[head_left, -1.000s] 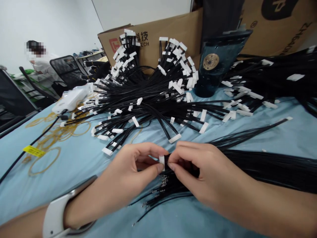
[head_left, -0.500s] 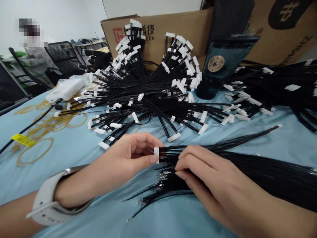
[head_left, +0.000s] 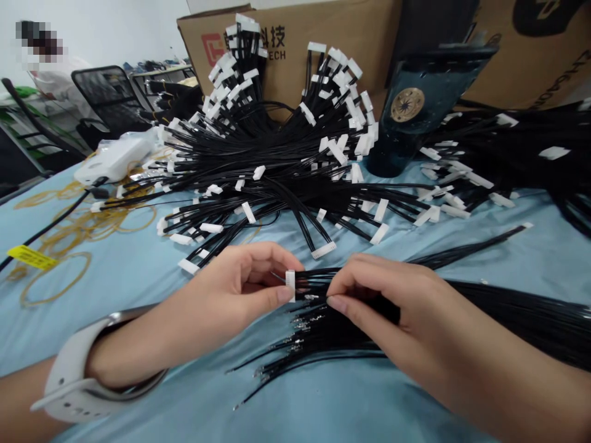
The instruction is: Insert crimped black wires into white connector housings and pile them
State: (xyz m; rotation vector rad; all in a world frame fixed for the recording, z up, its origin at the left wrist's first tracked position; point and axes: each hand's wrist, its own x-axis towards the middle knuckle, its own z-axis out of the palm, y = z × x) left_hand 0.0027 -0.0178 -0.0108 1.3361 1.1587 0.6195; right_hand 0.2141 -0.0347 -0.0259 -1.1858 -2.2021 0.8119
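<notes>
Between the thumb and fingers of my left hand (head_left: 252, 280) is a white connector housing (head_left: 290, 286), held upright on its narrow side. Several black wires (head_left: 318, 274) run from the housing to the right, passing behind my right hand (head_left: 373, 292). The right thumb and index finger are pinched on a thin black wire, its metal terminal (head_left: 312, 297) pointing at the housing and a little short of it. Below lies a bundle of loose black wires (head_left: 341, 332), their crimped metal ends fanned out to the left.
A heap of finished wire harnesses (head_left: 277, 147) with white connectors lies behind my hands. Past it stand a cardboard box (head_left: 295, 74) and a dark tumbler (head_left: 406, 117). Yellow rubber bands (head_left: 55, 277) and a white device (head_left: 115, 160) are at left. A person (head_left: 60, 80) is in the background.
My right fingers have lifted slightly from the bundle, and a wire terminal now shows at their tips. The left hand keeps its hold on the housing; the whole view has shifted slightly.
</notes>
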